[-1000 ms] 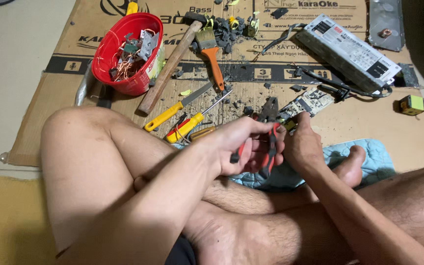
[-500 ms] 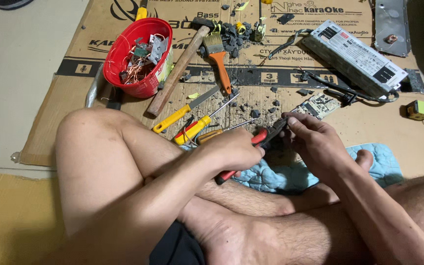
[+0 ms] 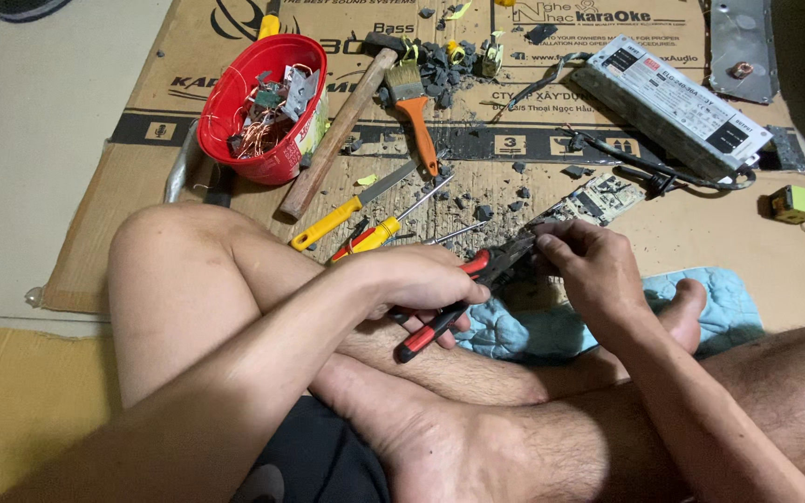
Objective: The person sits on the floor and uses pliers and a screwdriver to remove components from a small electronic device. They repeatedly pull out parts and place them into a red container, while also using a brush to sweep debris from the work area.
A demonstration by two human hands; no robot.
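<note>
Left hand [image 3: 421, 284] clenched on red-handled pliers [image 3: 463, 293]; right hand [image 3: 589, 270] pinches the circuit board [image 3: 598, 200] (debris-coated). Next move likely needs steady leverage.

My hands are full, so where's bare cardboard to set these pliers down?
Bare cardboard lies right of the circuit board, below the grey power supply and toward the yellow block. The middle, around the screwdrivers, hammer and rubble, is crowded.
</note>
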